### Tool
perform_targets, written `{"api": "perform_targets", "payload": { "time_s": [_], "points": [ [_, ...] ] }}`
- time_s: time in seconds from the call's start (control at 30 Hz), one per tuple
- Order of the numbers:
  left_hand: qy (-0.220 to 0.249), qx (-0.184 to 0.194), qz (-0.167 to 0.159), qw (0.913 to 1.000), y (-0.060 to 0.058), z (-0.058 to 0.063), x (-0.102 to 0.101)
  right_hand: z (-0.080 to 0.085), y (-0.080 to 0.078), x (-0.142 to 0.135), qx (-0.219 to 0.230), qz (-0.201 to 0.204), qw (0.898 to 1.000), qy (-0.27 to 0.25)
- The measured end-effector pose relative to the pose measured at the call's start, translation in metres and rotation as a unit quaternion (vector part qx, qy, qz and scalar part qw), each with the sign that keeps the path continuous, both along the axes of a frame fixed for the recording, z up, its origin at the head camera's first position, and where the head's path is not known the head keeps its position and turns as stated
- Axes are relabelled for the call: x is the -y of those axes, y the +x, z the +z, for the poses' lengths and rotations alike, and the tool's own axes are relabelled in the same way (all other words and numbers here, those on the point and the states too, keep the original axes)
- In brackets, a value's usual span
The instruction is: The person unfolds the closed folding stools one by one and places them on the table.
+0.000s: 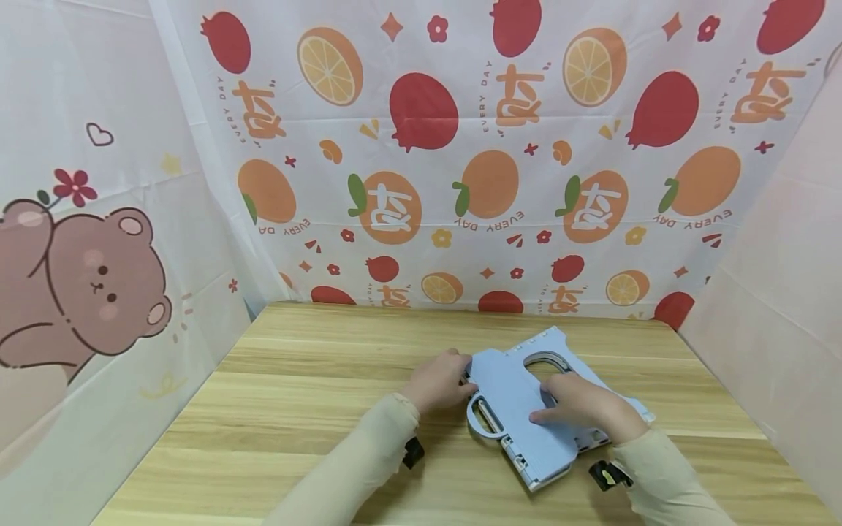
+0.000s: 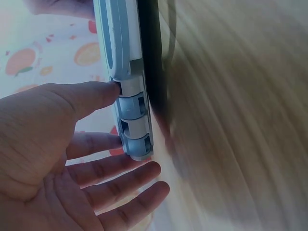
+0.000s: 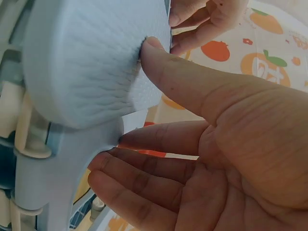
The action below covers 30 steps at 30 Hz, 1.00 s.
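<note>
Pale-blue plastic panel [image 1: 509, 391], long axis far-left to near-right; left hand [image 1: 437, 381], right hand [image 1: 580, 402] both pinching it.

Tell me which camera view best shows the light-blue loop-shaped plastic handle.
The head view: there the light-blue loop-shaped plastic handle shows its curve and opening. The left wrist view shows it nearly edge-on, cut off at the top; the right wrist view doesn't show it.

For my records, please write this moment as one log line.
light-blue plastic folding panel; left hand: pinches hinged edge; right hand: pinches same panel; beneath: pale wood-grain tabletop
</note>
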<state>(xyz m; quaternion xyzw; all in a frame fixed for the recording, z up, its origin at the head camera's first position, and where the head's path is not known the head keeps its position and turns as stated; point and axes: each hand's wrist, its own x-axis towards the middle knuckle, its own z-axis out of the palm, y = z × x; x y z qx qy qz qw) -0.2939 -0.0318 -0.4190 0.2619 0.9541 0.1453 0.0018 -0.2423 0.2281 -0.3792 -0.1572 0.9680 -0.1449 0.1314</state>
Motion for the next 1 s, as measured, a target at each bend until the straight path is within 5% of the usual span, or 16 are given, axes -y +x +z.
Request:
{"api": "perform_targets", "payload": {
  "time_s": [1.0],
  "points": [
    [0.053,0.012,0.042,0.9976,-0.027,0.001,0.04,-0.011,-0.001,0.043,-0.003,0.029,0.997,-0.066]
  ]
}}
